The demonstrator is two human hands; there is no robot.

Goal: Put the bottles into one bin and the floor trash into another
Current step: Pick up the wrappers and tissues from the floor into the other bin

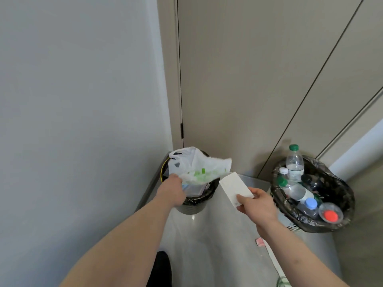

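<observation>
Floor trash, a crumpled white plastic bag with green print point(196, 166), hangs over the dark round waste bin point(192, 200) by the grey wall point(78, 100), pinched at its lower edge by the person's left hand point(173, 188), whose fingers are hidden under the film. The right hand point(256, 205) grips a small white cardboard box point(235, 188) by its near end, thumb on top, holding it in the air between the two bins, tilted toward the left one. At right, the black-lined mesh bin point(339, 195) already holds the clear plastic bottles point(294, 164), several lying down and one green-capped bottle standing upright above the rim. The bag looks feather-light and limp, likely to billow or cling rather than drop cleanly, so a bunched handful low over the opening would suit it best. The box appears light and stiff, though thin card would crush under a hard squeeze; its narrow sides offer the surest hold. A pink scrap point(260, 242) and a white strip point(273, 259) lie on the pale glossy floor point(207, 245) near the bottle bin.
</observation>
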